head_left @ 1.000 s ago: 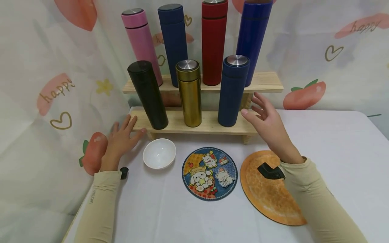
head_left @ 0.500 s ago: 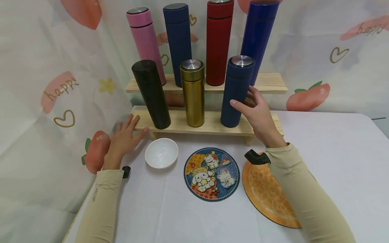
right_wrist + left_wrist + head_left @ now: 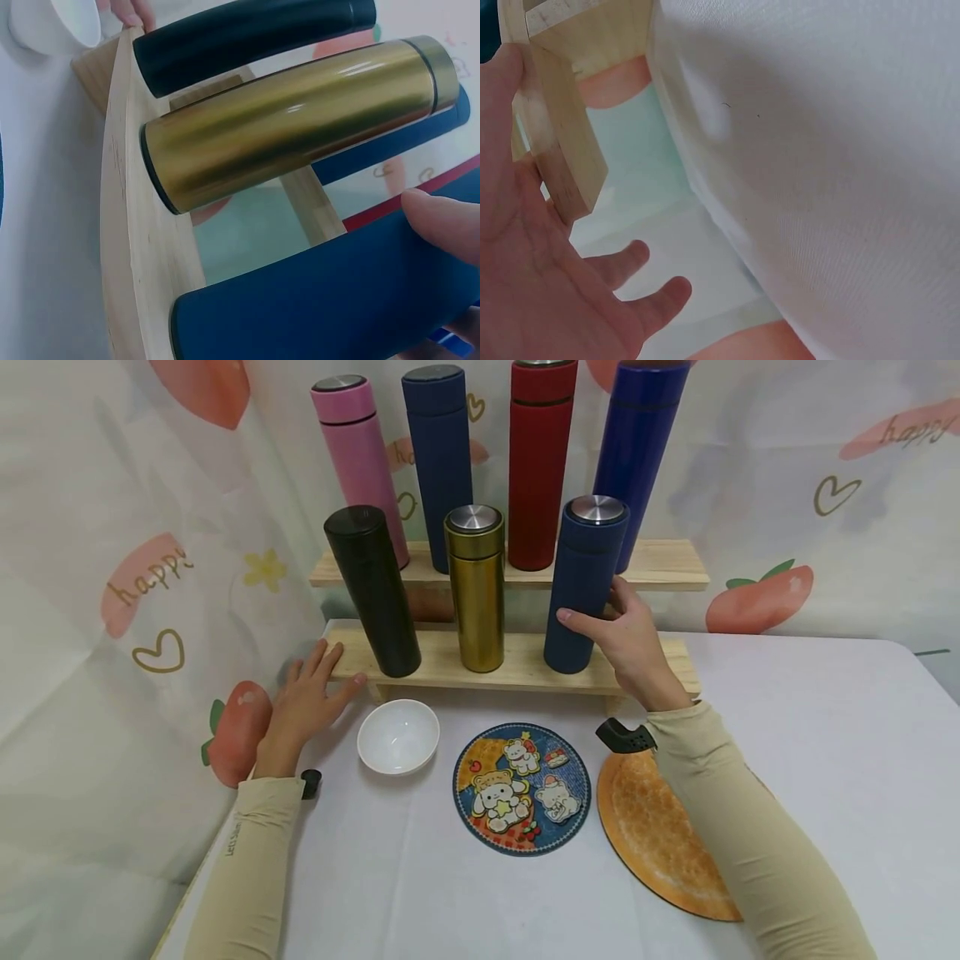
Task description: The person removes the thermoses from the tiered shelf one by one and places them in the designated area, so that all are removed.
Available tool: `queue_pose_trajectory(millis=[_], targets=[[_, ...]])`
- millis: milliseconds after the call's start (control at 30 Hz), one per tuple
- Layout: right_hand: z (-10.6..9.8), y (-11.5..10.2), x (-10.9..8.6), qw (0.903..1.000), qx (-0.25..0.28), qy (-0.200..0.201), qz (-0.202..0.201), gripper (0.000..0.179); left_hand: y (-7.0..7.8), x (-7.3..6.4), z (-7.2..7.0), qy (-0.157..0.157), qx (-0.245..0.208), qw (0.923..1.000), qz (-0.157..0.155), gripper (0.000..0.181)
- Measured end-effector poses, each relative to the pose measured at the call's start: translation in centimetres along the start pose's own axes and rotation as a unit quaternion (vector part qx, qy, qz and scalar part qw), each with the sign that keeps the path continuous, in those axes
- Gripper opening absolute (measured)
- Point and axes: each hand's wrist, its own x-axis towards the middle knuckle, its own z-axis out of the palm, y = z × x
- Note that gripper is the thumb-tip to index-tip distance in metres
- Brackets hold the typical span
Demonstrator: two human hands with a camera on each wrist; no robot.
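Note:
A navy blue thermos (image 3: 581,589) with a steel-topped lid stands upright at the right of the lower wooden shelf (image 3: 517,660). My right hand (image 3: 633,643) holds it from the right side, thumb across its front and fingers behind, partly hidden. In the right wrist view the thumb (image 3: 442,221) lies against the blue wall, and the bottle's base is at the shelf board. My left hand (image 3: 303,706) rests at the shelf's left end with fingers spread. In the left wrist view, two of its fingers (image 3: 656,304) extend past the wood.
A gold thermos (image 3: 480,602) and a black one (image 3: 375,602) share the lower shelf. Behind, the upper shelf (image 3: 667,568) bears pink, navy, red and royal blue thermoses. In front lie a white bowl (image 3: 397,739), a cartoon round mat (image 3: 521,789) and an orange-brown round mat (image 3: 660,827).
My right hand has come in leftward from beside the navy thermos and taken hold of it. The thermos stays on the shelf. My left hand keeps its place on the shelf end.

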Motion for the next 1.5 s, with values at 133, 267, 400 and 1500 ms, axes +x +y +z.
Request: queue_pose_trajectory(millis=[133,267,400,1500], targets=[[-0.4,0.1,-0.3,0.9999,-0.014,0.005,-0.005,0.081,0.2,-0.1,0.1,0.0,0.0,1.0,0.001,0.093],[-1.0,0.1,-0.8,0.9991,-0.038,0.016,-0.006,0.081,0.3,-0.1,0.0,-0.005,-0.002,1.0,0.001,0.094],[-1.8,-0.4,-1.3,0.9984,-0.049,0.028,0.003,0.085,0.5,-0.3,-0.2,-0.004,-0.005,1.0,0.002,0.094],[-13.2,-1.0,-3.8,0.9864,0.08,0.139,-0.036,0.071,0.4,-0.3,-0.1,-0.003,-0.006,1.0,-0.002,0.095]])
